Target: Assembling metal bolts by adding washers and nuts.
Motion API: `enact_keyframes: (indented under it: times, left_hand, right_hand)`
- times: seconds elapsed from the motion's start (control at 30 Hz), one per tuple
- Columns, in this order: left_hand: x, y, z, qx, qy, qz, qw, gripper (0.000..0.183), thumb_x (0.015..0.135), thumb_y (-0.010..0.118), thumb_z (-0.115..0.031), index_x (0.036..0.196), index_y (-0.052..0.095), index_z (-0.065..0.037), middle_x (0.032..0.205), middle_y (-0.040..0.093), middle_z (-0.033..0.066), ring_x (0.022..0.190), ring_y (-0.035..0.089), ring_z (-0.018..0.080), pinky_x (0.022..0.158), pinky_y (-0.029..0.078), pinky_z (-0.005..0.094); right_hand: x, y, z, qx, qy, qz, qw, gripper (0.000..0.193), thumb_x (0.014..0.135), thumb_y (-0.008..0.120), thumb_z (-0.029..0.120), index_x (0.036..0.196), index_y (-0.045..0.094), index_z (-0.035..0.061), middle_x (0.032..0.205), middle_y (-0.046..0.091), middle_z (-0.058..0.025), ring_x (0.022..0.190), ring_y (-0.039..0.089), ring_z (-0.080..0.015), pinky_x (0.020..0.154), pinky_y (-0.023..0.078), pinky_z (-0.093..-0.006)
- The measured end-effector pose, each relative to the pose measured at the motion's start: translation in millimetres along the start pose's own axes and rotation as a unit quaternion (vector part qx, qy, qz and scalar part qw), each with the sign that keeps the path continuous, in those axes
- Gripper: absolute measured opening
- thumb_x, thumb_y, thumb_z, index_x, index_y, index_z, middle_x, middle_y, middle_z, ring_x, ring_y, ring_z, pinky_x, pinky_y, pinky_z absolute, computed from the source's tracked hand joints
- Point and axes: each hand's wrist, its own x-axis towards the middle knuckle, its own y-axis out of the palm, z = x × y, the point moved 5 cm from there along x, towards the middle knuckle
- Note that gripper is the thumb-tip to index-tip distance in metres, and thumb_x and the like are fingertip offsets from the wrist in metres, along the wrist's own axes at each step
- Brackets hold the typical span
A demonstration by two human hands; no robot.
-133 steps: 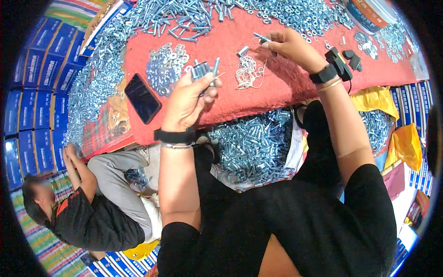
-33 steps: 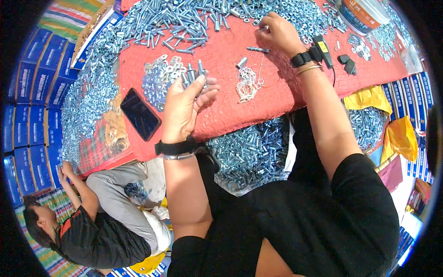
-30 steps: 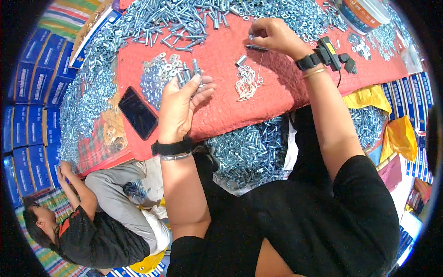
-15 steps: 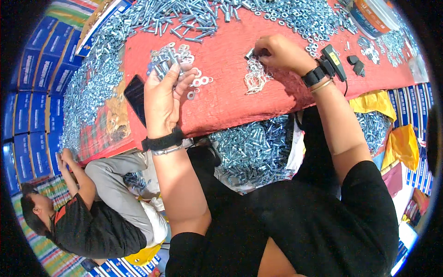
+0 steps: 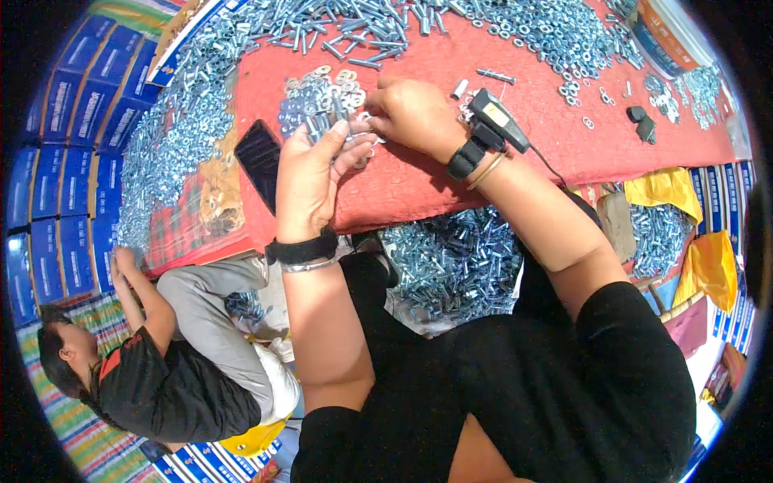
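Note:
My left hand (image 5: 310, 173) is closed around several short silver bolts (image 5: 322, 122), held upright between thumb and fingers at the edge of a heap of flat washers (image 5: 346, 84). Close beside its fingertips is my right hand (image 5: 415, 117), palm down, with its fingers curled together; what they hold, if anything, is hidden. Past the right wrist, a loose bolt (image 5: 496, 76) and a short metal sleeve (image 5: 459, 88) lie on the red cloth (image 5: 531, 145). A small black device (image 5: 501, 119) with a cable sits at the right wristband.
A black phone (image 5: 258, 165) lies left of my left hand. Bolts (image 5: 354, 28), nuts (image 5: 535, 32) and small hardware (image 5: 177, 129) are heaped around the far and left edges. A bucket (image 5: 668, 36) stands far right. Another person (image 5: 169, 378) sits at left beside blue boxes (image 5: 72, 201).
My right hand has moved left from beside the tangle of pale loops to my left hand. Its arm now covers where the loops lay. The left hand still holds the bolts.

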Motion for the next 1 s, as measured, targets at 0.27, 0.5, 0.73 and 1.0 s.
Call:
enact_keyframes:
  times: [0.27,0.5,0.73,1.0]
  left_hand:
    - [-2.5,-2.0,2.0,0.045,-0.011,-0.019,0.999,0.018,0.090,0.051,-0.005,0.105,0.051,0.006,0.091,0.064,0.0144,0.080,0.066,0.0210,0.070,0.057,0.0277]
    - [-1.3,-1.8,4.5,0.074,-0.020,-0.006,0.997,0.022,0.091,0.050,-0.005,0.112,0.050,0.002,0.094,0.063,0.0128,0.084,0.065,0.0213,0.073,0.057,0.0298]
    - [-1.9,4.8,6.3,0.091,-0.037,-0.011,0.995,0.020,0.091,0.051,-0.005,0.110,0.050,0.003,0.094,0.062,0.0124,0.083,0.065,0.0209,0.071,0.057,0.0289]
    - [-6.9,18.3,2.7,0.047,0.005,0.006,0.999,0.017,0.090,0.055,-0.008,0.102,0.052,0.002,0.090,0.063,0.0118,0.079,0.067,0.0194,0.066,0.056,0.0252]
  right_hand:
    - [8.9,0.5,-17.4,0.070,0.068,0.029,0.995,0.015,0.074,0.066,0.022,0.082,0.070,0.0096,0.079,0.065,-0.0123,0.068,0.063,-0.0282,0.061,0.050,-0.0366]
    - [18.3,-43.2,6.3,0.388,0.020,-0.031,0.921,0.010,0.081,0.066,0.008,0.086,0.068,0.0000,0.079,0.067,-0.0003,0.068,0.060,-0.0074,0.060,0.048,-0.0244]
    - [12.5,-64.0,22.8,0.175,-0.159,-0.098,0.967,0.009,0.072,0.066,0.012,0.080,0.065,0.0080,0.075,0.063,-0.0102,0.069,0.062,-0.0285,0.061,0.050,-0.0354]
    - [-7.0,-74.3,28.9,0.108,-0.198,-0.107,0.968,0.013,0.071,0.066,0.012,0.081,0.058,0.0092,0.071,0.056,-0.0083,0.068,0.060,-0.0302,0.058,0.047,-0.0407]
